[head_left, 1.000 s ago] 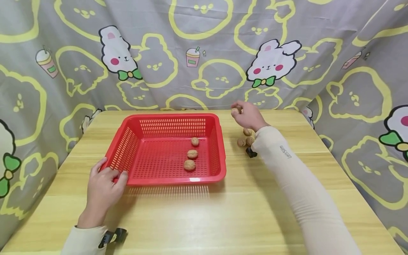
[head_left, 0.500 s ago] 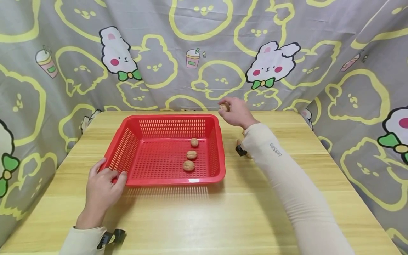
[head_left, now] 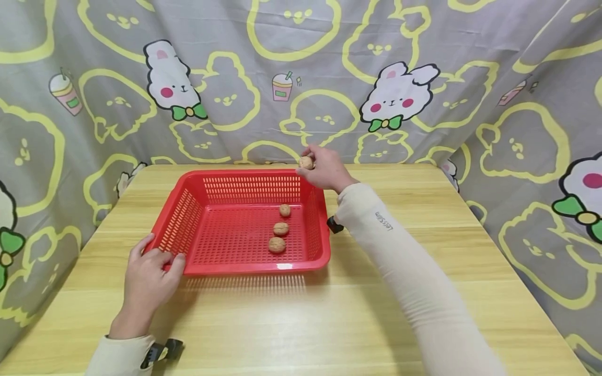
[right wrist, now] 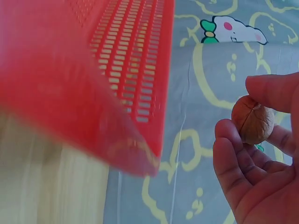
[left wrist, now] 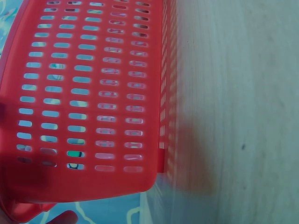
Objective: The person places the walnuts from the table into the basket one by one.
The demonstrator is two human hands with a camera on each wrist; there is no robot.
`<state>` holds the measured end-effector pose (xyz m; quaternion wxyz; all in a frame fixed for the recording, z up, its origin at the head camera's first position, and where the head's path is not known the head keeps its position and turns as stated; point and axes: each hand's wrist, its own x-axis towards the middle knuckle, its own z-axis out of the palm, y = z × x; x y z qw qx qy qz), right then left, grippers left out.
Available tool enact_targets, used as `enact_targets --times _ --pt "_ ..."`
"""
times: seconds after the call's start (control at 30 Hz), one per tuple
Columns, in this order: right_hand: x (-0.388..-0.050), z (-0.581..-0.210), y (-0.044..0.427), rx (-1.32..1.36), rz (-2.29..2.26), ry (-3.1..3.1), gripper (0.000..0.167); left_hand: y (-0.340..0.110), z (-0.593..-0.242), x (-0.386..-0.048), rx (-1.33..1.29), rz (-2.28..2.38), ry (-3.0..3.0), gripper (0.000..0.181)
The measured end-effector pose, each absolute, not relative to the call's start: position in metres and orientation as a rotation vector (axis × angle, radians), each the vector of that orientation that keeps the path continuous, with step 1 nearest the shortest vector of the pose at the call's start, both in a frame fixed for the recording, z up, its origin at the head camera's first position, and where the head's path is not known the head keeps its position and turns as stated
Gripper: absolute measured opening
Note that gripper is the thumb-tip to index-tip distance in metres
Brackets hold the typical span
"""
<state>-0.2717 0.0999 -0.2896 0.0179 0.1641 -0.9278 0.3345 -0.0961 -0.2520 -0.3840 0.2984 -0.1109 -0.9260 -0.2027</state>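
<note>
A walnut (right wrist: 252, 120) is pinched between the thumb and fingers of my right hand (head_left: 324, 168), which hovers over the far right corner of a red plastic basket (head_left: 235, 269). Three walnuts lie in a loose row on the right part of the basket floor: a far walnut (head_left: 285, 210), a middle walnut (head_left: 281, 228) and a near walnut (head_left: 277, 245). At the near left corner my left hand (head_left: 151, 277) grips the basket rim with curled fingers. In the left wrist view the slotted basket wall (left wrist: 93, 107) fills the left half, and only a fingertip shows at the bottom.
The basket stands on a light wooden table (head_left: 282, 324). A grey curtain (head_left: 226, 31) with cartoon animals hangs behind the table and along both sides. My right sleeve (head_left: 400, 261) hides part of the table to the right of the basket.
My right hand has carried the walnut leftward, from above the table on the right to the basket's far right corner. The left hand keeps its grip on the rim.
</note>
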Motion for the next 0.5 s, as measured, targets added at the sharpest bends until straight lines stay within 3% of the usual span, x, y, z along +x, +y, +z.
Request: enact_targets --times 0.5 --pt "-0.268 -0.302 0.068 0.602 1.092 -2.95 0.037 -0.254 -0.385 -0.096 -0.274 -0.567 -2.471 0.026"
